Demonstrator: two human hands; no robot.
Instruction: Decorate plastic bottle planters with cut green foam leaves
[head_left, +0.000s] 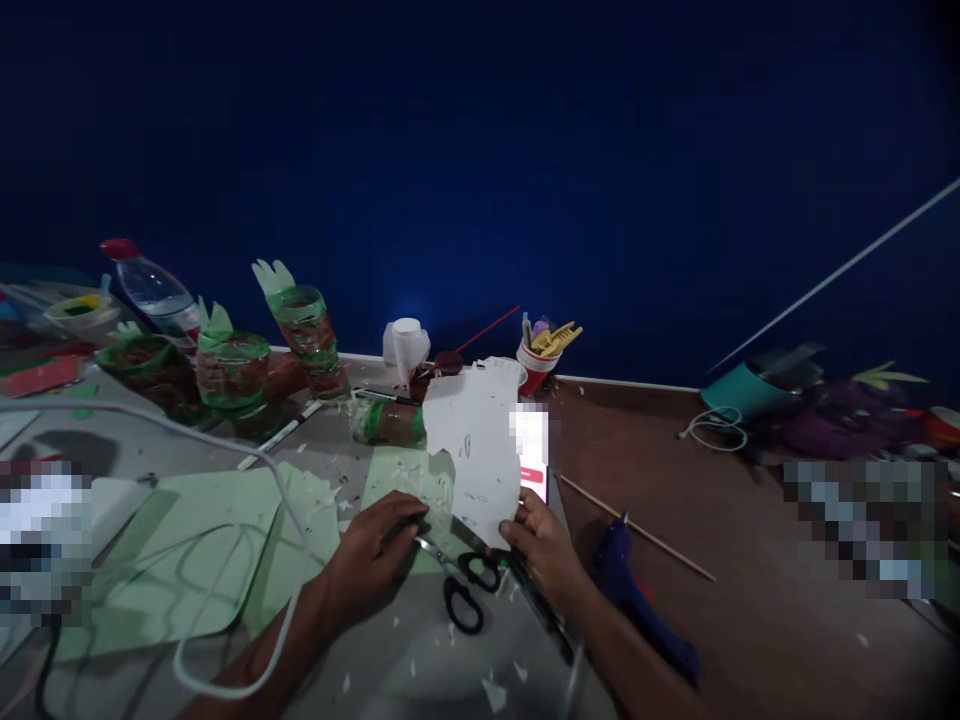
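Note:
My right hand pinches the lower right edge of a white paper cutout between thumb and fingers. The sheet stands upright, with an uneven outline and small pencil-like marks. My left hand rests low over the table, fingers curved and thumb apart from them; nothing shows clearly between them. Black-handled scissors lie between my hands, blade tips beside my left thumb. Behind the paper, partly covered, a brown and green tube lies on its side. A lit phone is just right of the paper.
Green sheets and a white cable cover the left side. Brown-green containers and a bottle stand behind. A blue glue gun and wooden stick lie right. A red cup stands by the wall.

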